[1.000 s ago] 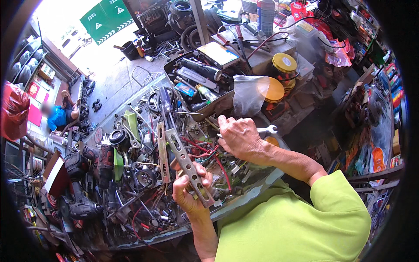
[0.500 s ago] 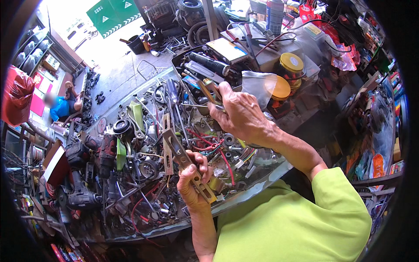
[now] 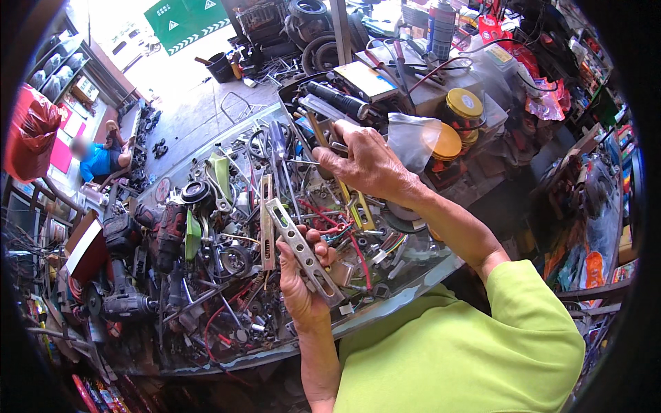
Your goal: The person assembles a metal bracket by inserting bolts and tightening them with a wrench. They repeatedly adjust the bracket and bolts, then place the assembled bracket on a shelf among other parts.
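Observation:
My left hand [image 3: 305,275] is wrapped round a silver metal spirit level [image 3: 300,249] with a row of round holes and a green vial near its upper end. Just left of it, a slotted brownish bar [image 3: 267,234] lies on the cluttered glass-topped table. My right hand [image 3: 372,162] is above the parts, by the open toolbox, gripping a long yellowish metal bar [image 3: 361,212]. That bar passes beneath the hand, which hides its middle and part of the grip. A screwdriver [image 3: 277,140] lies just left of my right hand.
Loose parts, red wires and cordless drills [image 3: 127,297] crowd the table's left side. Yellow-lidded jars [image 3: 446,141], a clear plastic bag [image 3: 412,138] and a spray can [image 3: 441,31] stand at the right. Another person [image 3: 103,160] sits at the far left.
My left hand has turned the spirit level so its silver face and vial show. My right hand has moved slightly left, and more of the yellowish bar's lower end shows.

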Demonstrator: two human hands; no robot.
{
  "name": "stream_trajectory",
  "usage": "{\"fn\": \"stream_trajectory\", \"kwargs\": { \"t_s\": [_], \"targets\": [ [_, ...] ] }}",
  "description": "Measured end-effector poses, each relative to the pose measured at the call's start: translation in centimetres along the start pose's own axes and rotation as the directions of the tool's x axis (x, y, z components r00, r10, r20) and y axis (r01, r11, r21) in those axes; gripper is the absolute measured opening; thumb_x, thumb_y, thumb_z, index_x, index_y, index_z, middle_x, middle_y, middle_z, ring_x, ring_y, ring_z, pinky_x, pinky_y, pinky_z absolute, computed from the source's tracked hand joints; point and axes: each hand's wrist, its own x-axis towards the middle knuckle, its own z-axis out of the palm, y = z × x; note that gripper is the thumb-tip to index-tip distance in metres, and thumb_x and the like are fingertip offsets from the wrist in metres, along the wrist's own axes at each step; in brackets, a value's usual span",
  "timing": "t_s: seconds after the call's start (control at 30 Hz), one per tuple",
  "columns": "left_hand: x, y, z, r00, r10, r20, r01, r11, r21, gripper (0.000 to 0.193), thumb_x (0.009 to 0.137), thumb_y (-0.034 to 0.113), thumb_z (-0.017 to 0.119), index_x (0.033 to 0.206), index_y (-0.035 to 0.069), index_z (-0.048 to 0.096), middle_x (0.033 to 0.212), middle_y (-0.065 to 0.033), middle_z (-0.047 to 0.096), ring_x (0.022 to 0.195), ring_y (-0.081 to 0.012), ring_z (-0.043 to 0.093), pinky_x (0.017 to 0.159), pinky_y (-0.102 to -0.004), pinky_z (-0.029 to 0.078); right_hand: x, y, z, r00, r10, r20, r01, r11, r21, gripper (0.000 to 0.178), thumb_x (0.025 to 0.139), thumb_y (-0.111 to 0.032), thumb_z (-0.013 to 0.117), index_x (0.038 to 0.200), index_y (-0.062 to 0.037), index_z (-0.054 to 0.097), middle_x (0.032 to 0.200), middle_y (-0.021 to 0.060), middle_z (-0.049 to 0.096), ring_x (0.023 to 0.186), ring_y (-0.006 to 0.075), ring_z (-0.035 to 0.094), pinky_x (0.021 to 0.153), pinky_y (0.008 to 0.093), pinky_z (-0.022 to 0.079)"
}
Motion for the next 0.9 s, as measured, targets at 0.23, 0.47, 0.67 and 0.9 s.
{"fn": "stream_trajectory", "kwargs": {
  "t_s": [0.23, 0.47, 0.67, 0.9],
  "targets": [
    [-0.2, 0.1, 0.2, 0.999, -0.029, -0.025, 0.028, 0.999, -0.035, 0.045, 0.1, 0.029, 0.049, 0.132, -0.002, 0.046, 0.128, -0.02, 0.055, 0.117, -0.0294, 0.055, 0.095, -0.0422, 0.048, 0.1, 0.6, -0.6, 0.999, 0.043, 0.013, -0.044, 0.993, 0.107, 0.037, 0.088, -0.028, 0.064, 0.103, 0.005, 0.061, 0.079, 0.0122, 0.066, 0.07, 0.0139, 0.06, 0.066, 0.034, 0.049],
    [0.0, -0.1, 0.4, 0.998, -0.006, 0.068, 0.002, 0.998, 0.06, 0.045, 0.101, 0.03, 0.045, 0.135, 0.001, 0.042, 0.142, -0.0211, 0.045, 0.134, -0.0332, 0.041, 0.113, -0.0491, 0.034, -0.1, -1.7, -2.5, 1.0, -0.013, -0.014, 0.017, 0.951, 0.308, 0.037, 0.092, -0.031, 0.064, 0.106, 0.0027, 0.058, 0.076, 0.0071, 0.064, 0.068, 0.0076, 0.058, 0.057, 0.0273, 0.048],
    [-1.3, -0.3, 0.4, 0.999, -0.018, -0.039, 0.024, 0.989, 0.145, 0.047, 0.097, 0.029, 0.056, 0.134, 0.005, 0.042, 0.123, -0.0145, 0.058, 0.114, -0.0301, 0.059, 0.096, -0.05, 0.05, -2.0, -3.9, -0.3, 0.917, -0.129, 0.379, -0.038, 0.914, 0.403, 0.035, 0.091, -0.033, 0.065, 0.099, 0.0004, 0.058, 0.072, 0.0097, 0.061, 0.067, 0.0125, 0.059, 0.056, 0.0318, 0.047],
    [-1.5, 0.2, -0.6, 0.998, -0.054, -0.009, 0.055, 0.987, 0.15, 0.044, 0.088, 0.014, 0.064, 0.127, 0.005, 0.047, 0.103, -0.0184, 0.063, 0.078, -0.0264, 0.067, 0.066, -0.0394, 0.059, -0.2, -4.8, 2.9, 0.87, -0.354, 0.342, 0.376, 0.926, 0.002, 0.049, 0.092, -0.045, 0.058, 0.074, 0.0006, 0.056, 0.066, 0.0226, 0.058, 0.068, 0.0426, 0.061, 0.059, 0.0481, 0.046]
  ]
}}
